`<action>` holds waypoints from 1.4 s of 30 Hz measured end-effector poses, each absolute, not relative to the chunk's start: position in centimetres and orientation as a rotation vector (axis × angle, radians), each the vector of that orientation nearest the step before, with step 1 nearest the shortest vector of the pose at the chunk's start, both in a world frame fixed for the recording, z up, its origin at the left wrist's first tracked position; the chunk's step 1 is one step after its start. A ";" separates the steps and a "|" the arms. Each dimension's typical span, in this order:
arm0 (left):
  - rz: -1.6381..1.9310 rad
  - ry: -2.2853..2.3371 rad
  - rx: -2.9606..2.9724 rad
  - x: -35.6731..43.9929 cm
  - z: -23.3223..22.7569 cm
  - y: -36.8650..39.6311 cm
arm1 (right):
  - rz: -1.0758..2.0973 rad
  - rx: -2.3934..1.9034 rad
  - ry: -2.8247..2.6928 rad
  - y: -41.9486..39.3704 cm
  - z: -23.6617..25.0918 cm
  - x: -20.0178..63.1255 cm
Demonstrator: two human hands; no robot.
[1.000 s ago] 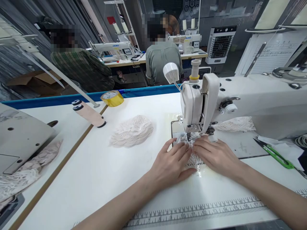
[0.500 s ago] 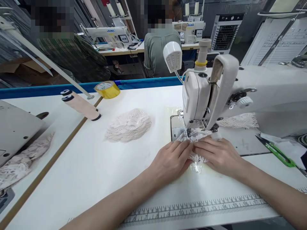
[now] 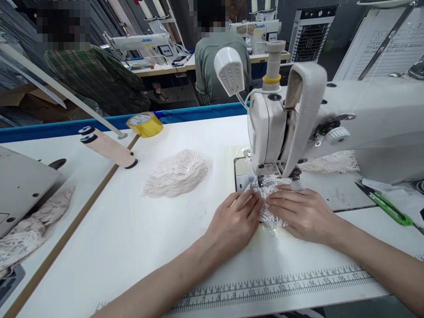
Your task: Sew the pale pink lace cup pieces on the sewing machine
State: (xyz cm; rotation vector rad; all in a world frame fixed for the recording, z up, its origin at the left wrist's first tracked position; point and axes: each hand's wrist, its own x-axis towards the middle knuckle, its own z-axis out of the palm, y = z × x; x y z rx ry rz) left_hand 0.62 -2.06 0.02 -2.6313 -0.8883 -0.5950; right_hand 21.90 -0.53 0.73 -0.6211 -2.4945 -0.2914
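Observation:
A piece of white lace (image 3: 270, 216) lies under the presser foot (image 3: 260, 180) of a white sewing machine (image 3: 269, 128). My left hand (image 3: 236, 218) is at the lace's left edge just in front of the foot, fingertips closed on it; its thumb is mostly hidden. On the lace's right side rests my right hand (image 3: 306, 214), its fingers stretched out flat and slightly apart. A small gap between the hands shows the lace pattern. Left of the machine sits a pile of cut lace pieces (image 3: 177, 173). More lace (image 3: 331, 162) lies behind the needle area, under the machine arm.
Green-handled scissors (image 3: 391, 208) lie at the right. A yellow tape roll (image 3: 145, 124) and pink thread cones (image 3: 107, 149) stand or lie at the back left. A printed ruler (image 3: 265, 289) runs along the front edge. Two people sit beyond the blue-edged table.
The fingertips of my hands have drawn slightly apart, and more lace shows between them. My right index finger has lifted away from its neighbours. The whole view has shifted a little.

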 end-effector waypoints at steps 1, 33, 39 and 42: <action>-0.596 -0.888 -2.628 0.6 0.1 -2.0 | -0.289 -0.622 -2.495 -0.5 0.8 21.9; -0.601 -0.883 -2.630 0.3 0.4 -1.6 | -0.483 -0.665 -2.504 -0.3 0.2 21.7; -0.616 -0.913 -2.647 0.3 0.3 -1.7 | -0.494 -0.667 -2.493 -0.3 0.1 21.6; -0.629 -0.945 -2.641 0.5 0.2 -1.2 | -0.504 -0.705 -2.491 0.0 0.1 21.5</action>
